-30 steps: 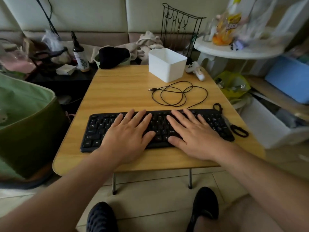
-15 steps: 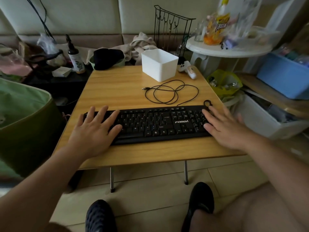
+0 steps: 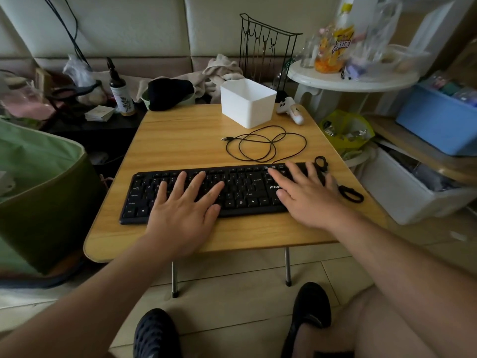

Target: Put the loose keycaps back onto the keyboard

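Note:
A black keyboard (image 3: 240,188) lies across the near half of a small wooden table (image 3: 180,140). My left hand (image 3: 184,208) rests flat on the keyboard's left-middle keys, fingers straight and spread. My right hand (image 3: 305,193) lies flat on the keyboard's right part, fingers stretched toward its top edge. Neither hand holds anything. No loose keycaps show on the table. The keys under both palms are hidden.
The keyboard's black cable (image 3: 263,146) coils behind it. A white box (image 3: 247,103) and a white controller (image 3: 291,112) stand at the back right. Black loop tools (image 3: 349,193) lie by the keyboard's right end. A green bag (image 3: 38,187) is left, bins right.
Both hands spread out to the keyboard's two ends half a second ago; now they have slid back inward, the left to the left-middle keys and the right onto the right section.

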`<move>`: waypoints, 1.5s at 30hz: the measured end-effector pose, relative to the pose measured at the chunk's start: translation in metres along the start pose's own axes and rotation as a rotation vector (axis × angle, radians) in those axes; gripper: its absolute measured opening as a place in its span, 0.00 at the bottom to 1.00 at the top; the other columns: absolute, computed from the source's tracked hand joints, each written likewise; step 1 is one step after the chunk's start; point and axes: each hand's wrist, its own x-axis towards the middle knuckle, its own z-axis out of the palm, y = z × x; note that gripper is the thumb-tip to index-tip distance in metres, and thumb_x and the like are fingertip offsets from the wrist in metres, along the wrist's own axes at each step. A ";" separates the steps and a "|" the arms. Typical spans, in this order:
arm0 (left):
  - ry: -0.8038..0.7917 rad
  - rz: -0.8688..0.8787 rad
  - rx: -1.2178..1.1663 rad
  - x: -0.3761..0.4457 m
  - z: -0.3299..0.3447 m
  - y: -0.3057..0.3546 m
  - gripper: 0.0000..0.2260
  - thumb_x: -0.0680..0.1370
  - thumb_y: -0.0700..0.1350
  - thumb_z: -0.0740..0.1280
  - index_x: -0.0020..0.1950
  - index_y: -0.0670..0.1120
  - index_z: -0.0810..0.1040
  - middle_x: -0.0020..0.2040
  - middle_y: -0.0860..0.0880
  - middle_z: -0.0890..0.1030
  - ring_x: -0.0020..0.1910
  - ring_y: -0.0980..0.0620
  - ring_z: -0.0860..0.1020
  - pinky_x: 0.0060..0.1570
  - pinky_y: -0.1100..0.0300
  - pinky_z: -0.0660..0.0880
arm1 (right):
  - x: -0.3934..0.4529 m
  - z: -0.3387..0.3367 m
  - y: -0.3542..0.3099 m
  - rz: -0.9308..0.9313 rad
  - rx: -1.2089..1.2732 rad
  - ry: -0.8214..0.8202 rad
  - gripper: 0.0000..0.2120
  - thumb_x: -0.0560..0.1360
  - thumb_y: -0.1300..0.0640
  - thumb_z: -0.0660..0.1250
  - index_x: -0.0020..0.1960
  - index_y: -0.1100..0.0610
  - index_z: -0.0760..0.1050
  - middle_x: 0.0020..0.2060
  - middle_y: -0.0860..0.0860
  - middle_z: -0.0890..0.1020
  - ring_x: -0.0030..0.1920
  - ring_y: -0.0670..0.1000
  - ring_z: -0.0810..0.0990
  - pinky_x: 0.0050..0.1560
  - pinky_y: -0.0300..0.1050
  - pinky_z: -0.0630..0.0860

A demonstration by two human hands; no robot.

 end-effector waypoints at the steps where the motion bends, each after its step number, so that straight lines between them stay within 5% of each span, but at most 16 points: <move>1: 0.008 -0.004 -0.007 0.002 -0.001 -0.002 0.27 0.81 0.65 0.35 0.81 0.69 0.39 0.85 0.53 0.45 0.84 0.43 0.41 0.80 0.37 0.41 | 0.001 0.001 -0.001 -0.009 -0.005 0.000 0.24 0.85 0.37 0.41 0.78 0.28 0.37 0.82 0.41 0.37 0.81 0.57 0.32 0.77 0.70 0.35; 5: -0.034 0.096 -0.032 0.005 -0.008 -0.009 0.26 0.80 0.66 0.35 0.79 0.73 0.41 0.85 0.55 0.44 0.84 0.43 0.40 0.79 0.35 0.40 | 0.001 0.004 -0.003 -0.043 -0.012 0.066 0.26 0.83 0.33 0.40 0.80 0.31 0.42 0.83 0.41 0.41 0.82 0.55 0.36 0.78 0.71 0.41; 8: -0.118 0.177 -0.157 -0.003 -0.029 -0.032 0.22 0.83 0.67 0.49 0.78 0.73 0.56 0.84 0.60 0.49 0.84 0.50 0.44 0.80 0.36 0.45 | -0.007 -0.001 0.002 -0.088 0.005 0.155 0.34 0.78 0.27 0.44 0.81 0.35 0.44 0.83 0.42 0.45 0.83 0.54 0.41 0.78 0.72 0.48; 11: -0.046 -0.043 -0.257 -0.015 -0.054 -0.078 0.22 0.77 0.65 0.67 0.71 0.71 0.68 0.80 0.57 0.63 0.80 0.49 0.60 0.77 0.41 0.63 | -0.022 -0.014 0.018 -0.043 -0.063 0.206 0.43 0.73 0.23 0.53 0.81 0.38 0.44 0.82 0.46 0.53 0.82 0.55 0.49 0.79 0.66 0.55; 13: -0.051 -0.195 -0.244 -0.025 -0.060 -0.101 0.25 0.72 0.67 0.72 0.68 0.72 0.69 0.74 0.53 0.67 0.75 0.44 0.63 0.75 0.40 0.65 | -0.032 -0.021 0.030 0.040 -0.074 0.192 0.46 0.72 0.22 0.57 0.82 0.40 0.46 0.81 0.46 0.58 0.80 0.55 0.58 0.75 0.62 0.62; 17: -0.081 -0.293 -0.423 -0.046 -0.045 -0.106 0.24 0.66 0.71 0.71 0.60 0.75 0.71 0.68 0.52 0.66 0.66 0.47 0.70 0.68 0.46 0.73 | -0.036 -0.024 0.033 0.117 -0.166 0.129 0.42 0.71 0.19 0.49 0.80 0.36 0.57 0.79 0.46 0.64 0.77 0.56 0.63 0.71 0.62 0.66; 22: 0.096 -0.303 -0.414 -0.041 -0.038 -0.101 0.18 0.72 0.63 0.76 0.60 0.69 0.76 0.63 0.53 0.70 0.60 0.52 0.72 0.60 0.52 0.73 | -0.030 -0.016 0.033 0.115 -0.121 0.142 0.41 0.70 0.18 0.48 0.78 0.34 0.60 0.79 0.49 0.66 0.76 0.58 0.65 0.73 0.60 0.65; 34: 0.079 -0.397 -0.371 0.013 -0.034 -0.100 0.20 0.77 0.58 0.73 0.68 0.61 0.78 0.73 0.46 0.68 0.72 0.39 0.68 0.71 0.38 0.70 | 0.013 -0.016 0.027 0.167 0.091 0.163 0.34 0.77 0.28 0.60 0.80 0.39 0.62 0.81 0.53 0.62 0.77 0.65 0.59 0.76 0.62 0.62; 41: 0.067 -0.393 -0.366 0.028 -0.030 -0.100 0.21 0.78 0.59 0.72 0.70 0.61 0.76 0.74 0.46 0.68 0.73 0.39 0.67 0.73 0.39 0.67 | 0.025 -0.010 0.026 0.198 0.118 0.156 0.33 0.80 0.32 0.59 0.81 0.41 0.60 0.82 0.54 0.58 0.79 0.66 0.55 0.77 0.62 0.58; 45: 0.051 -0.408 -0.414 0.013 -0.038 -0.090 0.25 0.77 0.58 0.72 0.73 0.63 0.72 0.78 0.49 0.64 0.76 0.40 0.63 0.75 0.38 0.65 | 0.018 -0.014 0.021 0.166 0.207 0.231 0.31 0.81 0.43 0.65 0.82 0.46 0.60 0.82 0.52 0.59 0.80 0.61 0.59 0.78 0.60 0.62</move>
